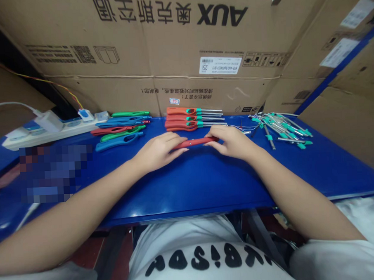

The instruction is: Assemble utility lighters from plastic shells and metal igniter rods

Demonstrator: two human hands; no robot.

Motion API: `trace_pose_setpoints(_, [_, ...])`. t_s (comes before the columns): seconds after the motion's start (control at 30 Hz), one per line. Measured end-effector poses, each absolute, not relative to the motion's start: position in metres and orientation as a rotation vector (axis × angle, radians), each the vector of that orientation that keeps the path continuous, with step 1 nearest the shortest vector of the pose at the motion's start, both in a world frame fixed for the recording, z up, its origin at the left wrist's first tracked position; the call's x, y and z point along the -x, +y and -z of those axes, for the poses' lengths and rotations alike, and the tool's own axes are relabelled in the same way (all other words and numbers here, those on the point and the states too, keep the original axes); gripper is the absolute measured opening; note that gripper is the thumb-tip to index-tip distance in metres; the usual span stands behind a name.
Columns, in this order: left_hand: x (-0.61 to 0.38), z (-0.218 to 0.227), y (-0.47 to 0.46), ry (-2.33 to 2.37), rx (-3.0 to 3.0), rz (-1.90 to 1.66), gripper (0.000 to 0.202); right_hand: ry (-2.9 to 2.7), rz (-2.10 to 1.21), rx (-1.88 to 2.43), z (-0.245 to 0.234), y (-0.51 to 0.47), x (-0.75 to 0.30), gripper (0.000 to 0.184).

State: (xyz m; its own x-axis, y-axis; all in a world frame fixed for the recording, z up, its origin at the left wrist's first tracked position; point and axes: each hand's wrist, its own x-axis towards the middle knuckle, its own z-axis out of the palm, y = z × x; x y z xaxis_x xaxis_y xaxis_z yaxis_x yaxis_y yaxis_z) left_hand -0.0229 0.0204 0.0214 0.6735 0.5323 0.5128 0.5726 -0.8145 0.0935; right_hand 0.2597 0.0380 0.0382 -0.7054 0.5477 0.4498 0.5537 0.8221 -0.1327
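A red lighter handle is held level just above the blue table, seen edge-on. My left hand pinches its left end between thumb and fingers. The fingers of my right hand close on its right end. Straight behind it lies a stack of orange-red long-neck lighters with teal collars and metal barrels pointing right. Loose handles in blue, red and green lie beyond my left hand. To the right of my right hand is a pile of metal lighter barrels with teal ends.
A blue tabletop spans the space before me. A large cardboard box walls off its back. On the left stand a white power strip with plugs and cables, and a pixelated patch hides something. Thin wires lie near the barrels.
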Motion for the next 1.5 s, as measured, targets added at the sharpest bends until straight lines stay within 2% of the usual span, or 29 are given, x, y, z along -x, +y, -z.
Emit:
trace_pose_setpoints(0.2, [0.012, -0.022, 0.012, -1.302, 2.878, 0.877, 0.034, -2.572, -0.072, 0.898, -0.035, 0.037, -0.254, 0.021])
trace_pose_setpoints(0.33, [0.008, -0.028, 0.015, -1.961, 3.206, 1.154, 0.042, -2.634, 0.053, 0.809, -0.036, 0.038, -0.255, 0.038])
trace_pose_setpoints(0.4, [0.006, -0.03, 0.016, -2.343, 3.289, 1.232, 0.045, -2.657, 0.125, 0.766, -0.036, 0.039, -0.255, 0.036])
trace_pose_setpoints(0.47, [0.005, -0.032, 0.014, -2.487, 3.216, 1.246, 0.049, -2.639, 0.158, 0.732, -0.037, 0.04, -0.255, 0.034])
trace_pose_setpoints(0.57, [0.006, -0.033, 0.008, -2.089, 3.068, 1.104, 0.051, -2.594, 0.116, 0.732, -0.037, 0.04, -0.256, 0.033])
trace_pose_setpoints(0.67, [0.008, -0.033, 0.002, -1.539, 2.943, 0.799, 0.046, -2.574, 0.048, 0.747, -0.037, 0.039, -0.258, 0.031])
trace_pose_setpoints(0.73, [0.011, -0.033, 0.001, -1.38, 2.9, 0.615, 0.045, -2.568, 0.017, 0.753, -0.037, 0.039, -0.259, 0.029])
trace_pose_setpoints(0.93, [0.019, -0.038, 0.011, -1.31, 2.848, 0.386, 0.04, -2.565, 0.003, 0.787, -0.037, 0.04, -0.258, 0.029])
trace_pose_setpoints(1.2, [0.015, -0.038, 0.004, -1.353, 2.874, 0.313, 0.039, -2.613, 0.118, 0.94, -0.041, 0.035, -0.255, 0.014])
trace_pose_setpoints(1.5, [0.006, -0.031, -0.005, -1.367, 2.765, 0.226, 0.038, -2.694, 0.021, 1.008, -0.036, 0.034, -0.248, 0.021])
